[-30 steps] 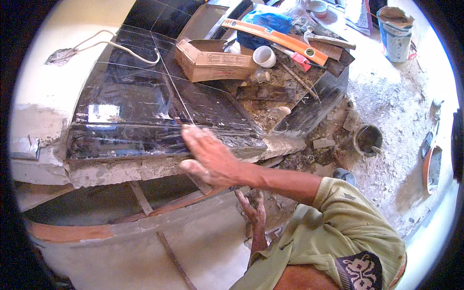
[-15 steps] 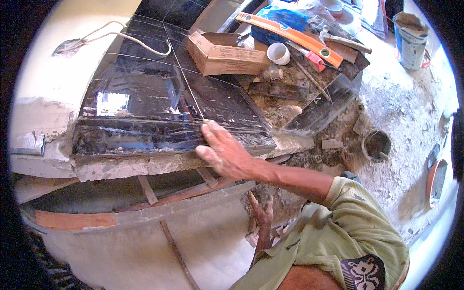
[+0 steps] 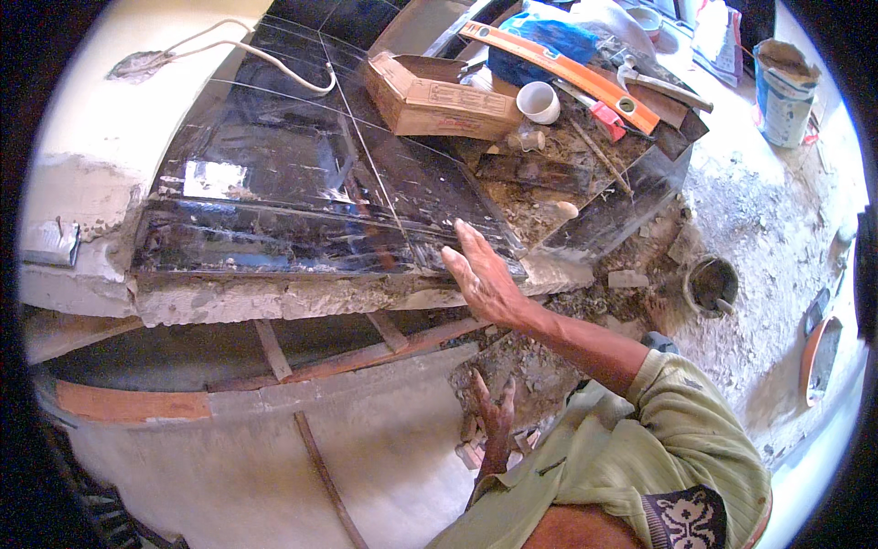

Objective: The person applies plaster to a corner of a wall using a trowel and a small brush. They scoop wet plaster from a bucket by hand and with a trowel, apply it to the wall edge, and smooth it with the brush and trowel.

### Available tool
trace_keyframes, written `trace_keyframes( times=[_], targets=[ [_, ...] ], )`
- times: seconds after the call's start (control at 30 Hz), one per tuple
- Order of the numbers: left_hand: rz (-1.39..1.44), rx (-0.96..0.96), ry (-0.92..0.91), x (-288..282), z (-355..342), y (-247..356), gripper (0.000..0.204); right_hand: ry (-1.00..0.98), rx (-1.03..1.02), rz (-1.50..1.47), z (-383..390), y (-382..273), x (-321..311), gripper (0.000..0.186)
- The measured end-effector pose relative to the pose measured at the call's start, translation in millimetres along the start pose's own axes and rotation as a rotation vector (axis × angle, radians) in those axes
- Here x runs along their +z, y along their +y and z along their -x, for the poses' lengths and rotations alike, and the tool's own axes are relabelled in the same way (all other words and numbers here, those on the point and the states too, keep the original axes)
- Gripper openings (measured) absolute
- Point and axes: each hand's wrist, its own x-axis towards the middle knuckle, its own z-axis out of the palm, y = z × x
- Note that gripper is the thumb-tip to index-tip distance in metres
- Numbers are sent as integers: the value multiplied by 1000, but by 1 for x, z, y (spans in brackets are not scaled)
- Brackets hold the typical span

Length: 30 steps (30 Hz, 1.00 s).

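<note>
My right hand (image 3: 487,285) reaches over the near right part of the glossy black tile surface (image 3: 302,197), beside its rough front edge. Its fingers are stretched out with the thumb apart, and nothing is in it. I cannot tell whether the fingertips touch the tile. Lower down, my left hand (image 3: 495,412) is held up in front of the olive shirt with fingers spread, touching nothing. A pale joint line runs across the black tiles, which have whitish smears. Below them shows a rough cement edge (image 3: 274,300).
Behind lie a cardboard box (image 3: 448,105), a white cup (image 3: 538,102), an orange spirit level (image 3: 567,73) and a hammer (image 3: 668,89). A bucket (image 3: 711,285) and an open sack (image 3: 785,91) stand on the rubble-strewn floor. A white cable (image 3: 274,59) leaves the wall.
My right hand has slid to the right along the tiles' front edge, away from the pale joint line. My left hand stays about where it was. The view has shifted slightly.
</note>
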Motion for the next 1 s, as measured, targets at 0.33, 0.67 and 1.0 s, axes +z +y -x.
trace_keyframes(
  times=[0.33,0.67,1.0],
  targets=[
    [82,90,-19,26,7,-45,82,-120,-354,86,48,-16,-44,66],
    [-281,163,-383,55,17,-261,73,203,461,821,336,209,-257,23],
    [203,-441,-322,72,19,-200,60,199,928,1199,440,238,-399,14]
  ],
)
